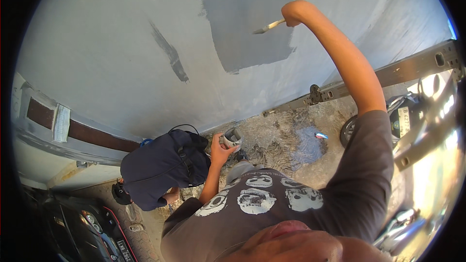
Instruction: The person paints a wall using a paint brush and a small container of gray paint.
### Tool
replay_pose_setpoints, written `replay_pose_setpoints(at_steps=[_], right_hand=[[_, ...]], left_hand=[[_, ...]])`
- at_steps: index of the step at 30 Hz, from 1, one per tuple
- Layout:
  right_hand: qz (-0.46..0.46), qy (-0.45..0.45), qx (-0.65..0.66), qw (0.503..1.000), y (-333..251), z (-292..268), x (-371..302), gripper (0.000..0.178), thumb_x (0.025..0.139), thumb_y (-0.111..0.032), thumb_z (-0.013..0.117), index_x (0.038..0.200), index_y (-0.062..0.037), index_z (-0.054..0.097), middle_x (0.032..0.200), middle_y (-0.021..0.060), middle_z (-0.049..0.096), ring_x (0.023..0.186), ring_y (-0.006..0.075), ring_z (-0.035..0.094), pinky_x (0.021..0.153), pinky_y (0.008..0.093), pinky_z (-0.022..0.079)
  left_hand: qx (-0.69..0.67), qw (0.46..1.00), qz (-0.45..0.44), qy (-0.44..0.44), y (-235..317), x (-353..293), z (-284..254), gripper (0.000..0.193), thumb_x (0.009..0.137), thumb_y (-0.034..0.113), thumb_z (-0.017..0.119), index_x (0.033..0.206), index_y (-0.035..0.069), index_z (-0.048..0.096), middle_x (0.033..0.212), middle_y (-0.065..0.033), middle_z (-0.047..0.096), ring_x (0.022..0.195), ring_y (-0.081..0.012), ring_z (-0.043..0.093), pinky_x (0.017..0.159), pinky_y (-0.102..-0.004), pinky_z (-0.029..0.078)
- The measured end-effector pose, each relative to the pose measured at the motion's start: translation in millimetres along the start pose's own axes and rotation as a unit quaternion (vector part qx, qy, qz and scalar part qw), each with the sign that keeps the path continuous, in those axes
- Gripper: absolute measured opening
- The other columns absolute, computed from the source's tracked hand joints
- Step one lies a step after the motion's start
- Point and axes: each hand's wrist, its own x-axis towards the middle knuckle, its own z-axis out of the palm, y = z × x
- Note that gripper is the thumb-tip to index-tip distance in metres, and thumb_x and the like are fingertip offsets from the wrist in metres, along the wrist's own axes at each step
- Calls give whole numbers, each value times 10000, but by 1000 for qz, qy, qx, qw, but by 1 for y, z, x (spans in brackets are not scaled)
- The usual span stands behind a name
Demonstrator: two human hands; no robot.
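Note:
My right hand (296,12) is raised to the wall, its fingers closed round the pale handle of a paintbrush (267,27). The dark bristle end points left, over a dark grey painted patch (242,43) on the lighter grey wall (131,34). Whether the bristles touch the wall I cannot tell. Low in front of my body, my left hand (221,151) grips a small grey paint-smeared cup (233,137), its open top facing up. To the left of the patch runs a narrow dark grey streak (169,52).
Close by on my left another person in a dark jacket (155,167) bends over. A metal rail (407,70) and a parked motorcycle (403,116) are at the right. A black car (82,223) stands lower left. A small blue-and-white item (321,136) lies on the rough ground.

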Motion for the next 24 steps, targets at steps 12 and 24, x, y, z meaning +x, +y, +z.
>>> replay_pose_setpoints(at_steps=[12,24], right_hand=[[227,633,361,646,101,-73,-12,216,1016,-208,550,1090,-9,595,882,286,699,859,491,689,728,586,549],[117,392,290,865,89,-4,51,335,768,55,541,1022,40,759,894,209,730,851,374,718,770,506,551]], left_hand=[[-7,1000,-15,9,-10,4,0,778,657,134,981,1270,0,522,923,-44,565,599,-58,474,528,-252,416],[0,1000,-23,-8,-4,2,-1,776,647,139,982,1260,3,525,965,-56,579,605,-63,484,532,-259,422]])
